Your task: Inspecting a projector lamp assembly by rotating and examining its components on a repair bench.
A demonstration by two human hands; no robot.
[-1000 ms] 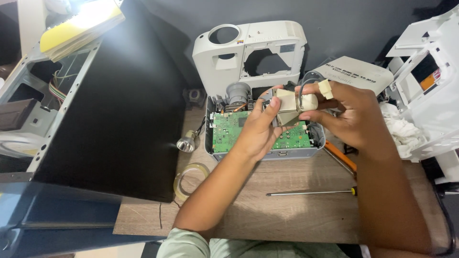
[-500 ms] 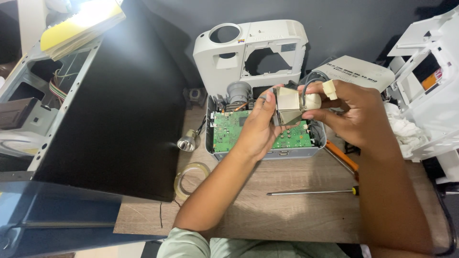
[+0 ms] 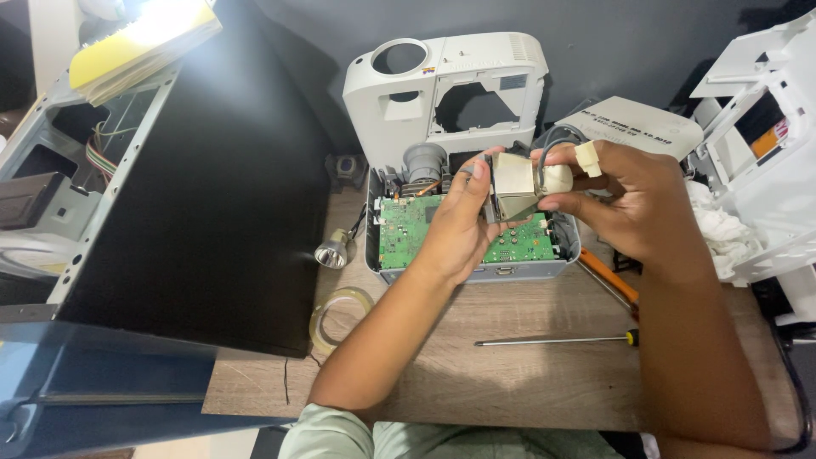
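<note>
Left hand [image 3: 459,225] and right hand [image 3: 633,200] both gripped beige lamp module [image 3: 514,187] above open projector's green circuit board [image 3: 408,234], white rectangular label sheet [image 3: 633,127] lay behind, top cover [image 3: 446,89] stood upright.

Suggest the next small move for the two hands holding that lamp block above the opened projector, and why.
Probably lower the lamp block toward the opened projector base: both the left hand and right hand grip it directly above the green circuit board, wires attached.

Matt wooden table [image 3: 544,382], glossy green circuit board [image 3: 406,238], smooth white plastic cover [image 3: 450,93], dull metal lamp module [image 3: 512,185].
</note>
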